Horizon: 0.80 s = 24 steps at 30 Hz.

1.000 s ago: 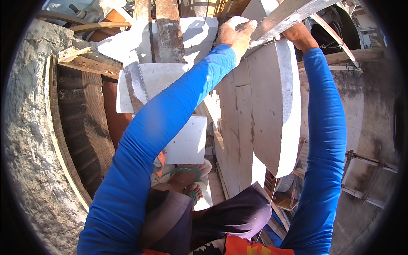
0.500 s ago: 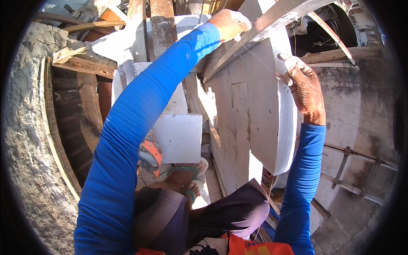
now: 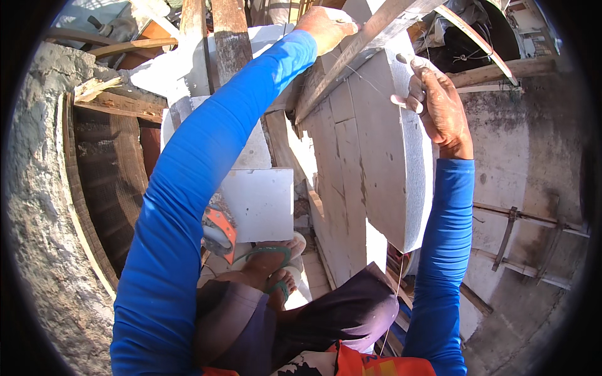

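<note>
My left hand is closed in a pinch beside the slanting wooden beam, its fingertips partly hidden. A thin string runs from near that beam toward my right hand. The right fingers are curled together on the string, above the end of a pale block wall. More string hangs below the wall's end, past my knee. A trowel with an orange edge lies by my left forearm, next to a loose white block.
A rough plastered wall and a dark timber frame stand at left. Upright planks rise at the back. On the right, a stained grey wall drops away, with bars lower down. My sandalled feet are below.
The right hand has risen slightly and shifted a little left along the wall's end, its fingers curling more. My left hand stays by the beam. The whole view has shifted slightly.
</note>
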Each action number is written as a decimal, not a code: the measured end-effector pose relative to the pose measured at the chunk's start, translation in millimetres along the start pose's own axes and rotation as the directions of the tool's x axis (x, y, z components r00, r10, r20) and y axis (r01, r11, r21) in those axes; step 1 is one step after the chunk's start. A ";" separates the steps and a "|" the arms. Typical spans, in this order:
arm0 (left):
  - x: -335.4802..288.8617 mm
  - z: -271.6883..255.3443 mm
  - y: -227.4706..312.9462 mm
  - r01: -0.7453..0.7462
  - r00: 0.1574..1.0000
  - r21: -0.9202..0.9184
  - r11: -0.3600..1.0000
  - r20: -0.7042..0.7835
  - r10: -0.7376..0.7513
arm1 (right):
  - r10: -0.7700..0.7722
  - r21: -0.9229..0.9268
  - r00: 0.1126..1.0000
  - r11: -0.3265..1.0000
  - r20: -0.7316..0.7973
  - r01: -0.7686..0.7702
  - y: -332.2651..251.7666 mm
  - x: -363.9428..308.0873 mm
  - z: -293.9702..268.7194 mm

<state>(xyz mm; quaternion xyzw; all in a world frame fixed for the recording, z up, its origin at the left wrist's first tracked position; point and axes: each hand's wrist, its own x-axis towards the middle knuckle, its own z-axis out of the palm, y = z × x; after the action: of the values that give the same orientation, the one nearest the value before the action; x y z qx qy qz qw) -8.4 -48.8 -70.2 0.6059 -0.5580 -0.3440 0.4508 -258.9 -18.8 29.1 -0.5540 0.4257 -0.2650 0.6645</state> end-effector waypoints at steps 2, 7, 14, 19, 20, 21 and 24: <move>-2.0 -2.8 -3.6 -0.089 0.996 0.049 0.995 -0.022 0.090 | -0.070 -0.171 0.994 0.984 -0.080 0.055 -5.2 3.7 2.8; 13.1 -1.5 10.2 -0.202 0.974 0.293 0.935 -0.037 0.222 | -0.082 0.281 0.891 0.933 -0.447 0.227 -17.3 56.2 -19.3; 48.8 4.6 -3.0 -0.101 0.966 0.508 0.856 -0.155 0.206 | -0.264 -0.066 0.963 0.961 0.053 0.267 -29.1 52.1 -27.6; 50.8 22.2 -19.9 -0.067 0.954 0.436 0.898 -0.234 0.185 | -0.197 -0.489 0.969 0.866 -0.150 0.100 -47.0 33.2 -1.5; 50.0 27.7 -18.5 -0.087 0.958 0.434 0.897 -0.209 0.195 | -0.193 -0.419 0.956 0.904 -0.221 0.086 -40.1 43.3 -14.4; 48.2 27.1 -13.8 -0.109 0.961 0.432 0.895 -0.184 0.206 | -0.252 -0.346 0.945 0.923 -0.208 0.170 -34.4 51.0 -19.3; 32.2 11.3 -2.7 -0.149 0.973 0.407 0.901 -0.102 0.207 | -0.426 -0.274 0.883 0.889 -0.198 0.368 -27.8 52.9 -9.8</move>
<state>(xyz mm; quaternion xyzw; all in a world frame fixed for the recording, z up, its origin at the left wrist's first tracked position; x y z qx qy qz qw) -13.2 -82.5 -73.9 0.6539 -0.6354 -0.1370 0.3872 -237.7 -74.2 41.2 -0.6640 0.4112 -0.4139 0.4676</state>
